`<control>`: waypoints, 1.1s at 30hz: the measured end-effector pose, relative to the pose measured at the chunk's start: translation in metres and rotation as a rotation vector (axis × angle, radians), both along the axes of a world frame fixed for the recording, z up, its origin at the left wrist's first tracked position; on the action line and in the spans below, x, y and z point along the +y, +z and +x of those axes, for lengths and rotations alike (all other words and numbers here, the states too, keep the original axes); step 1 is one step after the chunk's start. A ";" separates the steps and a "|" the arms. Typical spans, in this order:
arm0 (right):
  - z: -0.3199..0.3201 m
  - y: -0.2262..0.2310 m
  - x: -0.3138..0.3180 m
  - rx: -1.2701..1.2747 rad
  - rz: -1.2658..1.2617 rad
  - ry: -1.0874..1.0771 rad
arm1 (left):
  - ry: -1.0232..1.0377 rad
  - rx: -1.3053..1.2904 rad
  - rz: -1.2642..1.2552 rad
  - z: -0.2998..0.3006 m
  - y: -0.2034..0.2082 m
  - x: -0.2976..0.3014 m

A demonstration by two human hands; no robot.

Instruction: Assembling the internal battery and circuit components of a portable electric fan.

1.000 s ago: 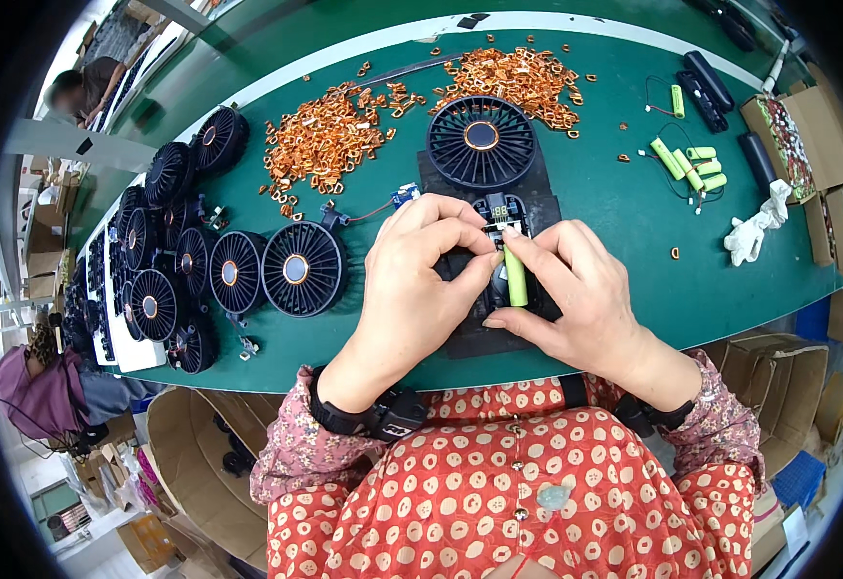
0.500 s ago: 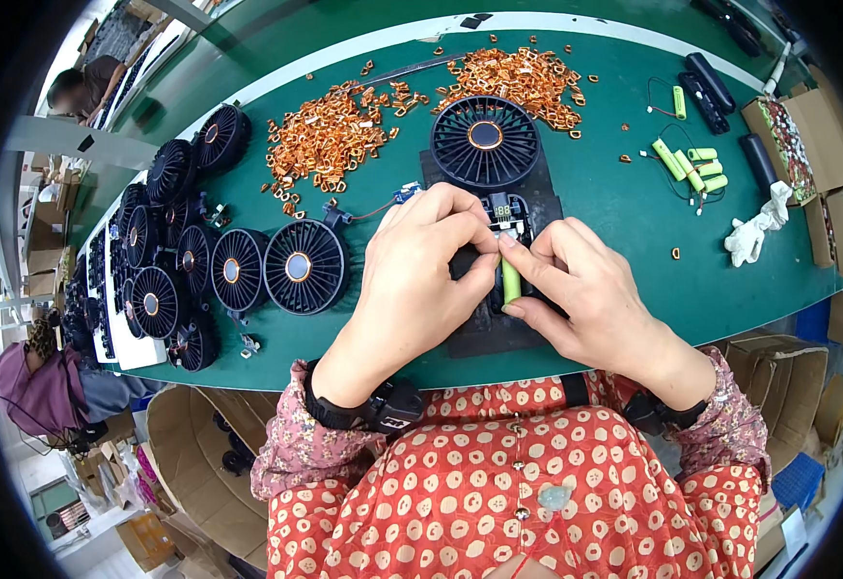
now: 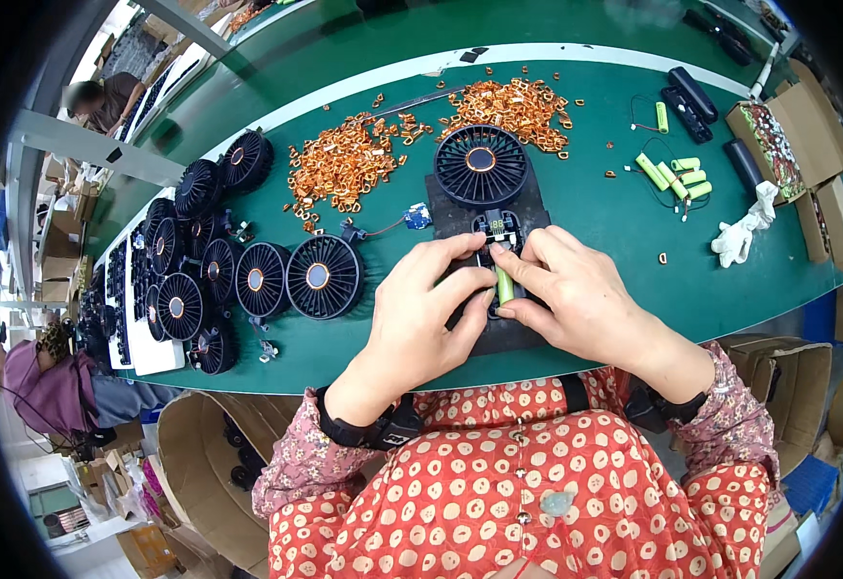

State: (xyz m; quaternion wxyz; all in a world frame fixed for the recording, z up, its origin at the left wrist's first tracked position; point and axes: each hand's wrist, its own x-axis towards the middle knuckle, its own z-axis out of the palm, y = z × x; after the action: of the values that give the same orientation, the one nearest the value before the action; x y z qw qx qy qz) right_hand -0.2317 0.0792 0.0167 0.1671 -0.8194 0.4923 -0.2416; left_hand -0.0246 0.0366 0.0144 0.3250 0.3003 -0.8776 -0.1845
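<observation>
A black handheld fan (image 3: 481,166) lies on a dark mat (image 3: 535,198) in front of me, its round grille pointing away. Its handle is opened up and shows a small circuit board with a digit display (image 3: 497,224). A green cylindrical battery (image 3: 505,286) sits in the handle's hollow. My left hand (image 3: 429,307) grips the handle's left side, fingertips by the board and thumb near the battery. With index finger and thumb, my right hand (image 3: 576,289) holds the battery from the right. Fingers cover part of the handle.
Several fan heads (image 3: 325,277) with loose wires crowd the left. Orange ring-like pieces (image 3: 344,162) lie in two heaps at the back. Green batteries (image 3: 672,179), black casings (image 3: 689,101), a crumpled white glove (image 3: 745,227) and a cardboard box (image 3: 807,135) are at the right.
The view has shifted a little, so the bench things appear displaced. My left hand has moved slightly down the handle, uncovering more of the board. The right hand still holds the battery.
</observation>
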 end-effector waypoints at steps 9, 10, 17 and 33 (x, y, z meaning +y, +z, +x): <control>-0.007 -0.002 -0.003 -0.054 0.018 0.025 | -0.039 -0.121 -0.174 0.001 -0.001 0.003; -0.007 -0.003 -0.003 -0.053 0.014 0.026 | -0.025 -0.127 -0.144 -0.001 -0.001 0.003; -0.020 -0.008 0.001 -0.208 0.012 0.027 | 0.082 -0.127 -0.163 -0.014 0.004 0.003; -0.114 -0.026 -0.062 0.160 -0.142 -0.435 | 0.157 0.072 -0.105 0.009 0.003 -0.017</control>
State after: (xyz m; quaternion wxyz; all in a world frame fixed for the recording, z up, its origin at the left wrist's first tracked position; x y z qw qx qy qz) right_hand -0.3460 0.0167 -0.0096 0.0136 -0.7203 0.6507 -0.2400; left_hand -0.0158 0.0191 0.0170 0.3851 0.3441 -0.8475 -0.1228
